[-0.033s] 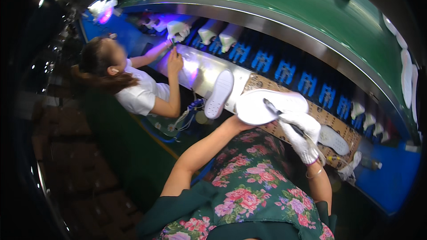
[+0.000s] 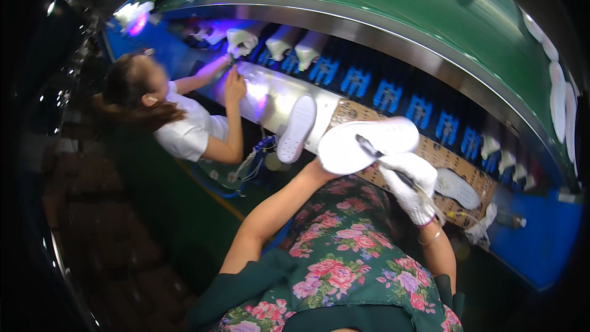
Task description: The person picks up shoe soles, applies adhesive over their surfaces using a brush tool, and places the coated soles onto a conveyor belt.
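Note:
A white shoe sole (image 2: 341,147), very bright in the light, is held up in front of the perforated board. My bare left hand (image 2: 322,169) supports it from below at its left end; most of its fingers are hidden underneath. My right hand (image 2: 410,181), in a white knitted glove, closes around a thin brush (image 2: 367,145) whose dark tip touches the sole's upper face. A pale tube or cord (image 2: 424,198) runs back from the brush along the wrist. Two more white soles lie close by: one (image 2: 297,128) left of my hands, another (image 2: 456,189) to the right.
The brown perforated board (image 2: 350,110) adjoins a metal plate (image 2: 251,80). Behind them runs a row of blue clamps (image 2: 387,95) with several white shoe forms (image 2: 307,49). A green belt (image 2: 381,0) curves above. At left a co-worker (image 2: 190,126) handles a white shoe form.
The whole view has shifted slightly. The held sole's right end sits a little higher; both hands keep their hold and the brush tip stays on the sole.

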The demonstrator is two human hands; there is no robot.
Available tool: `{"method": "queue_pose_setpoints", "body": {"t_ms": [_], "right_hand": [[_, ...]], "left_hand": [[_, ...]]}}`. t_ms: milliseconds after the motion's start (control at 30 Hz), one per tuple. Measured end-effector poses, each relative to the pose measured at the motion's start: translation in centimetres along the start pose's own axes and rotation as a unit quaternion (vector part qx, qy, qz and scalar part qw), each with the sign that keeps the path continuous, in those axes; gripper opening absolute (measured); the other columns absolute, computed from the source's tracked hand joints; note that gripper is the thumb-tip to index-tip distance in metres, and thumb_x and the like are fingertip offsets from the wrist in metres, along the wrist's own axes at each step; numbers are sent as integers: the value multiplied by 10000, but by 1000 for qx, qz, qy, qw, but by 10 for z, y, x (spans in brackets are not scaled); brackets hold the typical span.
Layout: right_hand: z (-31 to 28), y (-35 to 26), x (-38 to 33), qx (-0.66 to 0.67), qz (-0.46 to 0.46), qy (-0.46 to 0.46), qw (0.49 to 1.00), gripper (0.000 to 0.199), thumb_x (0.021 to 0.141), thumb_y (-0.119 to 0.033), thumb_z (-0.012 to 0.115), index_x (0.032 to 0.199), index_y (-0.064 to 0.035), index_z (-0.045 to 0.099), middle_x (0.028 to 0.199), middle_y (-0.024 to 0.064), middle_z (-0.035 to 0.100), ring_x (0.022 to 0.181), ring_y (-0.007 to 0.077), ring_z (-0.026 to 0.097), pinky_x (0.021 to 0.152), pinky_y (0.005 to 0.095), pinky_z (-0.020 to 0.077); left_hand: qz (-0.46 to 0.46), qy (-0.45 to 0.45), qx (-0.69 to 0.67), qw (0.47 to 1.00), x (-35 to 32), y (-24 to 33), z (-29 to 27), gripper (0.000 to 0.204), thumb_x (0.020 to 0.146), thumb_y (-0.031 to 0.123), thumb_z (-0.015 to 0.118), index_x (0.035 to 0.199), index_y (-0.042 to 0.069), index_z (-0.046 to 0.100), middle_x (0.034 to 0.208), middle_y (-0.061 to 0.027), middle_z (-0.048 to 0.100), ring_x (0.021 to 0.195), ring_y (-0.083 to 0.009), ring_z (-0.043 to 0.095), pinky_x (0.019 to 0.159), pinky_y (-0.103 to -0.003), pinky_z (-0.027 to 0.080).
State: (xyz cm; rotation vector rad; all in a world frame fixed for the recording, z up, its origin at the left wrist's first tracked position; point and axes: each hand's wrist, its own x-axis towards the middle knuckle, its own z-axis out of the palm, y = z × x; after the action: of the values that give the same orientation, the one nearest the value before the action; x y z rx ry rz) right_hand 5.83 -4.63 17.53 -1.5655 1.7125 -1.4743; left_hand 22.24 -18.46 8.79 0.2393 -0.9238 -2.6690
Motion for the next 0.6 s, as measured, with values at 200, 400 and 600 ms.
{"method": "queue_pose_setpoints", "body": {"t_ms": [200,400,600], "right_hand": [[9,-10,-5,-10,-47,43,998,195,738,-41,739,932,-58,727,853,116,712,730,240,690,664,304,538],[2,-13,-1,-31,-75,73,994,220,724,-43,755,940,-65,723,877,119,706,751,250,690,673,313,536],[-11,-18,20,-72,-128,74,986,306,744,-43,714,1047,-76,700,971,131,695,820,285,670,730,346,527]], "left_hand": [[27,37,-215,976,-16,-1,33,942,790,607,562,1474,38,253,1406,-285,398,1237,-383,489,1014,-483,449],[91,71,-176,978,8,-28,44,1051,727,720,591,1488,97,220,1396,-246,417,1296,-372,424,1065,-523,373],[87,99,-211,969,20,-40,51,994,742,776,537,1477,166,260,1412,-203,408,1285,-368,435,1050,-548,391]]}}
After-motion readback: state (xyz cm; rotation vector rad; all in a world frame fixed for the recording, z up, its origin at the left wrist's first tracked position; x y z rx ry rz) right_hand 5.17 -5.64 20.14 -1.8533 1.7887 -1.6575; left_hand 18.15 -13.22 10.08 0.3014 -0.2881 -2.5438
